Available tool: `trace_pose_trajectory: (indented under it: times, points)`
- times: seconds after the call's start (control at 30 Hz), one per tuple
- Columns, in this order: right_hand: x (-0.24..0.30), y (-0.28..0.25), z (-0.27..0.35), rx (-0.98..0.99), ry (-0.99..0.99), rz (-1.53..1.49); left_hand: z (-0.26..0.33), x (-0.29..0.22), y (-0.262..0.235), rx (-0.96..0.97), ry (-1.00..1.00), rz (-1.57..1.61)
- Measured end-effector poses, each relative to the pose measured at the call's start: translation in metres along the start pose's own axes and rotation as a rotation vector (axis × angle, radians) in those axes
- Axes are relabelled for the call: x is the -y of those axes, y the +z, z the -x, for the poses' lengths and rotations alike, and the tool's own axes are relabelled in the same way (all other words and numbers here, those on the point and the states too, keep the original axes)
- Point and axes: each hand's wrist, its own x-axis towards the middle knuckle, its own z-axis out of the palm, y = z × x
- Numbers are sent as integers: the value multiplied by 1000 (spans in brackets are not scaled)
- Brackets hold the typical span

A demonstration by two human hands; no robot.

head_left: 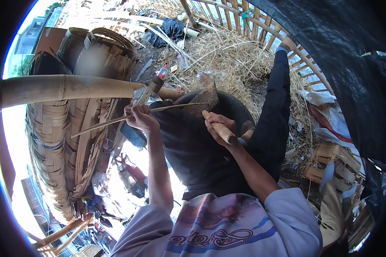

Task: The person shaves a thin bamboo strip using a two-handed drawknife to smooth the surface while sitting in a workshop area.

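Note:
My left hand (142,116) is closed round a thin bamboo strip (103,124), which slants from the lower left up toward the middle. In my right hand (222,125) is the pale wooden handle of a broad-bladed knife (212,97). Its wide, dull brown blade points away from me, and the strip's far end lies at the blade; whether they touch I cannot tell. Both hands are above my dark-trousered lap. Behind the blade shows the curved rim of a round black thing (238,107), much like a tyre.
A thick bamboo pole (94,87) crosses at the left, before rolled woven bamboo mats (51,145). Straw and shavings (231,60) litter the ground ahead. A slatted bamboo fence (261,25) and black sheeting (347,64) bound the right. Bamboo pieces (334,162) lie at lower right.

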Motion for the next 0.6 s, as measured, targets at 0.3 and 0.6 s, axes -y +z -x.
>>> trace_pose_trajectory:
  times: [0.3,0.6]
  points:
    - [7,1,0,136,80,151,-1,-1,-14,54,-7,-2]
    - [33,6,-7,131,32,-13,1,-8,-2,31,-29,-22]
